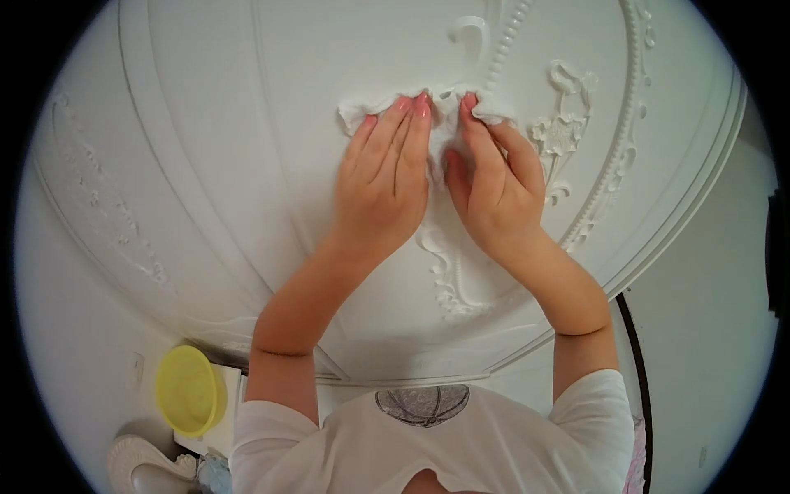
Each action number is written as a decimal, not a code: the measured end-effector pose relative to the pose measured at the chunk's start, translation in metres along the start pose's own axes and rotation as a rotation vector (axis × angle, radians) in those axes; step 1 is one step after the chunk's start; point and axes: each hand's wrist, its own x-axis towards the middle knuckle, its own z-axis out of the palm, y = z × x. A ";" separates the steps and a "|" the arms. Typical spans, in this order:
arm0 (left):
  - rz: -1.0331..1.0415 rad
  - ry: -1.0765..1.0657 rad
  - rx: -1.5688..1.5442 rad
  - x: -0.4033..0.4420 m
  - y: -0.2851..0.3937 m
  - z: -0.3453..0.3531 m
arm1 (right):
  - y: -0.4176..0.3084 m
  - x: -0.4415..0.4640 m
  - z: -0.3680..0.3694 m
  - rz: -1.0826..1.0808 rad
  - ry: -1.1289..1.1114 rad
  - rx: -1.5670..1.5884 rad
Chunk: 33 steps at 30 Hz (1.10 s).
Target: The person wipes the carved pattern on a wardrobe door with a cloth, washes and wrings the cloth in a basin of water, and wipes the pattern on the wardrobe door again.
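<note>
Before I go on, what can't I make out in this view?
- Carved white panel beneath the crumpled white cloth: head view, covered by cloth and hands.
- Right hand's grip, pinching or only pressing: head view, its own back hides the palm.
- Any clear water in the round yellow plastic basin: head view, too small.
- Black object: head view, cut off by the dark lens border, right.

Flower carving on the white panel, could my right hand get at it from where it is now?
Yes, most likely: your right hand presses a white cloth right beside the flower carving, and nothing seems to block the way.
</note>
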 end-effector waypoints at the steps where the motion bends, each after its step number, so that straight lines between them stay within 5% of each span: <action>1: -0.008 -0.009 -0.005 -0.002 0.001 0.000 | -0.003 -0.001 -0.002 -0.001 -0.007 -0.003; 19: 0.092 -0.107 -0.053 -0.028 0.015 0.002 | -0.001 -0.015 -0.006 0.063 -0.041 0.160; 25: 0.086 0.023 0.046 -0.033 0.019 0.015 | -0.001 -0.016 -0.006 0.113 -0.099 0.215; 28: 0.090 0.008 0.022 -0.036 0.017 0.014 | 0.007 -0.012 0.004 -0.064 -0.044 0.175; 33: 0.094 -0.006 0.050 -0.033 0.017 0.009 | 0.000 -0.007 0.000 -0.043 -0.111 0.095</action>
